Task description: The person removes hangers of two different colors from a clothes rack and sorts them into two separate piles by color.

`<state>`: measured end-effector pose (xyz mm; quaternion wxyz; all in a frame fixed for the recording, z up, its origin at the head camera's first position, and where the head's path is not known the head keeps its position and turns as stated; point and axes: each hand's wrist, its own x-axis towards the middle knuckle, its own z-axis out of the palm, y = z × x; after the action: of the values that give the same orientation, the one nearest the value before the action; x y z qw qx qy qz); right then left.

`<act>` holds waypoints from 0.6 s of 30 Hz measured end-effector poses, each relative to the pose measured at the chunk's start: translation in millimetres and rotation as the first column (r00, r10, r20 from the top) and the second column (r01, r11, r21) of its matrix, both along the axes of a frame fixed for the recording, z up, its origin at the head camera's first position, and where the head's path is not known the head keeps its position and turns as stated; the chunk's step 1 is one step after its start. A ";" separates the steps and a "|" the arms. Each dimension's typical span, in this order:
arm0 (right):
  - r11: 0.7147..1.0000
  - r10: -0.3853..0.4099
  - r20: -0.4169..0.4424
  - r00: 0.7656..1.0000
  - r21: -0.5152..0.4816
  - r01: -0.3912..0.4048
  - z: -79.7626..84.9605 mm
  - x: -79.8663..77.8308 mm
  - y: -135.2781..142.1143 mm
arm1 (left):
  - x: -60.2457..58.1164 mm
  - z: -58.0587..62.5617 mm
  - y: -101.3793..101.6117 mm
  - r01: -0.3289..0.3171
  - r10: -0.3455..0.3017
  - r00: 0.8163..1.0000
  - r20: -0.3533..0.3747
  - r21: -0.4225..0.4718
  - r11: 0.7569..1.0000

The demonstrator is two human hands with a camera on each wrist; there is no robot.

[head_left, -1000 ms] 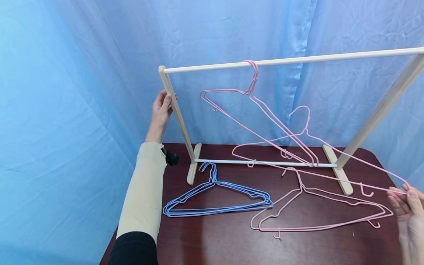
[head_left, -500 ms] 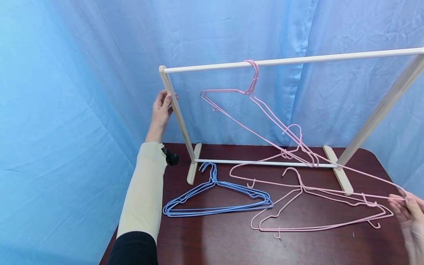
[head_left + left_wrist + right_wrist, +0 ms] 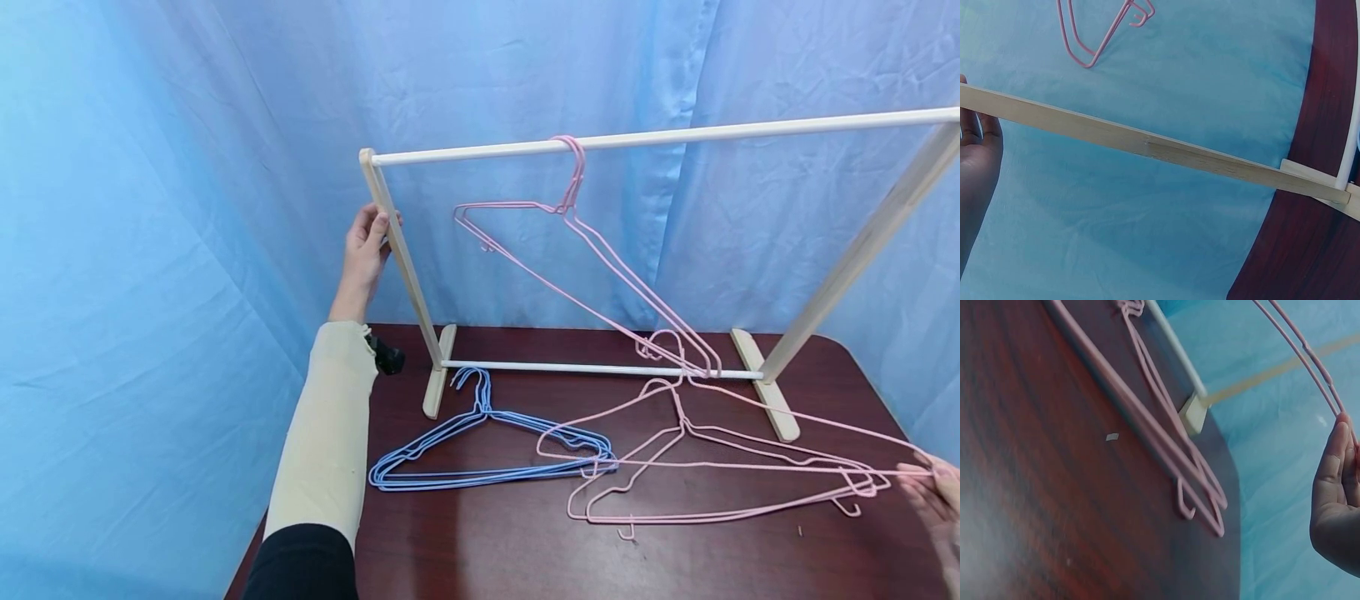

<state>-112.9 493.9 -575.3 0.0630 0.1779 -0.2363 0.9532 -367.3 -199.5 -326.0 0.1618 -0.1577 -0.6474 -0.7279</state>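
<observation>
My left hand (image 3: 366, 254) grips the left wooden post (image 3: 408, 267) of a white-barred hanging rack. The left wrist view shows that post (image 3: 1116, 137) between the fingers. At the right edge my right hand (image 3: 933, 500) pinches one corner of a pink wire hanger (image 3: 810, 417); the right wrist view also shows this right hand (image 3: 1338, 494). The hanger reaches left over other pink hangers (image 3: 720, 519) lying on the table, and its far end overlaps the blue hangers (image 3: 483, 412). From the top bar (image 3: 675, 135) hang pink hangers (image 3: 577, 171) by their hooks.
The rack's lower bar (image 3: 547, 367) and wooden feet (image 3: 438, 383) stand on the dark red-brown table (image 3: 510, 550). Blue curtains (image 3: 225, 208) surround it at the back and sides. A tiny pale scrap (image 3: 1112, 437) lies on the tabletop.
The pinched pink hanger has come down from before the rack to just over the table hangers. My right hand has shifted lower and slightly right. My left hand stays on the post.
</observation>
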 end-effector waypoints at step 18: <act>0.978 0.100 -0.299 0.949 0.203 -0.039 -72.5 -4.6 68.0 | 0.0 0.8 0.3 0.013 -0.014 1.000 0.015 0.021 1.000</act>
<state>-117.5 561.9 -647.8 0.0476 0.3378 -0.3089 0.8878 -367.3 -199.3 -325.2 0.1536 -0.1549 -0.6398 -0.7369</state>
